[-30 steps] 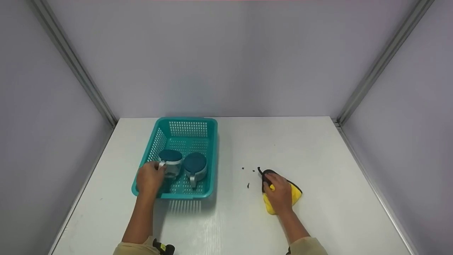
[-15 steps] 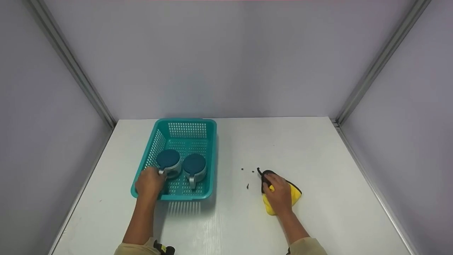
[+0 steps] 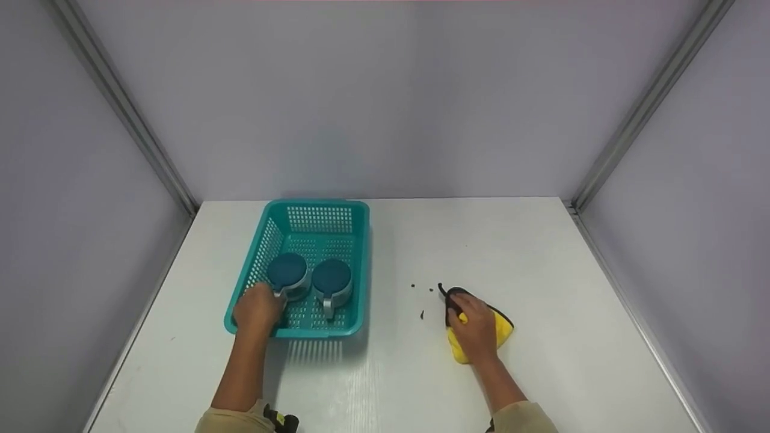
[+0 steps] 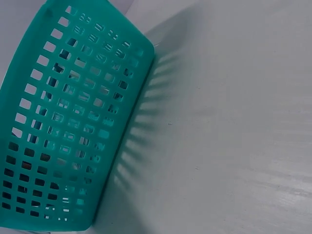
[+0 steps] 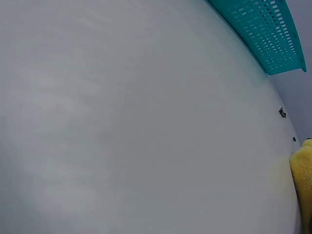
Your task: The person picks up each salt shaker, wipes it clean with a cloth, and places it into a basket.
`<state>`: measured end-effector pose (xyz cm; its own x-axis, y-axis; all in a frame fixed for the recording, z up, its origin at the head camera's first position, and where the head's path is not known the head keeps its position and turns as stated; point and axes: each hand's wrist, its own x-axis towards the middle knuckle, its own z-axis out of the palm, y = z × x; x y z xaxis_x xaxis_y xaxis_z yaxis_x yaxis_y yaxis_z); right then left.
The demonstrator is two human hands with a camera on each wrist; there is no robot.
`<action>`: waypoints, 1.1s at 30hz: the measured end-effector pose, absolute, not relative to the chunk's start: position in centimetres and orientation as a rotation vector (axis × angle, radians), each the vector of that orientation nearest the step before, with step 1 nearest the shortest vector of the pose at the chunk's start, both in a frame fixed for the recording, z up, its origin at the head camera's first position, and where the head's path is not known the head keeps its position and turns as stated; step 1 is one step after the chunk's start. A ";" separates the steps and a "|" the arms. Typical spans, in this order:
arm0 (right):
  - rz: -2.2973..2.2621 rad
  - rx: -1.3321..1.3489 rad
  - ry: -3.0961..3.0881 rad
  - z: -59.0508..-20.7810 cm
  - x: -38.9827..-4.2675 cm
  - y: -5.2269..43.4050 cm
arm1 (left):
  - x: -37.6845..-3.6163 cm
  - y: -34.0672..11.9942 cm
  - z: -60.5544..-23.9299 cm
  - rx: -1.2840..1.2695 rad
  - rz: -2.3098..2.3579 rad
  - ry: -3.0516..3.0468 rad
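Inside the teal basket (image 3: 363,288), two clear jars with dark blue lids and handles stand side by side. My left hand (image 3: 258,308) reaches over the basket's near left corner and grips the handle of the left jar (image 3: 287,270); its fingers are partly hidden. To the right of it stands the other jar (image 3: 331,278), its handle facing me. My right hand (image 3: 475,328) holds a bunched yellow cloth (image 3: 504,329) with black edging and a hanging loop against the table. In the right wrist view only a yellow edge of the cloth (image 5: 303,170) shows.
Several small dark crumbs (image 3: 421,314) lie on the white table (image 3: 409,385) between basket and cloth. Grey panels (image 3: 385,108) wall the table at the back and both sides. The left wrist view shows the basket's slotted side (image 4: 73,122) up close.
The left jar, tilted a second ago, now stands level on the basket floor, and my left hand has lowered with it. My right hand and the cloth have stayed put.
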<state>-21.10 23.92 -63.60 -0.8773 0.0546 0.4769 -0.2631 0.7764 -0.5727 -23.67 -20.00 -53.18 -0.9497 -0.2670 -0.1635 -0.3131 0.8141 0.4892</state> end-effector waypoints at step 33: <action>0.793 0.187 -2.678 -56.3 -21.4 24.9 | -21.6 -17.1 -48.3 -0.260 0.951 3.273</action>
